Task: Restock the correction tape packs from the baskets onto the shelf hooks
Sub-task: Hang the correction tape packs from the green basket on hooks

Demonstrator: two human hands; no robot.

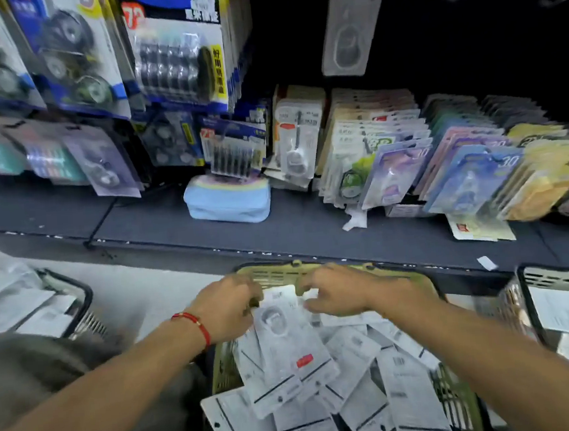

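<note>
Blurrily, the hanging packs (172,49) on the shelf (277,223) can't be read. Both hands, left hand (227,306) and right hand (338,293), pinch the top of one correction tape pack (283,339) above the green basket (457,396) heaped with white packs; side baskets are cut off

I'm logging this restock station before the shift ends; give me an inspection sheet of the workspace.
Surface: dark shelf board, scraps of paper on it.
Job's things: white correction tape packs heaped in the green basket; one white pack hangs on a hook.
Clutter: pale blue pouch; leaning card packs.
Grippers: left hand and right hand grip one pack together.
Cables: nothing seen.
Surroundings: black baskets either side.
</note>
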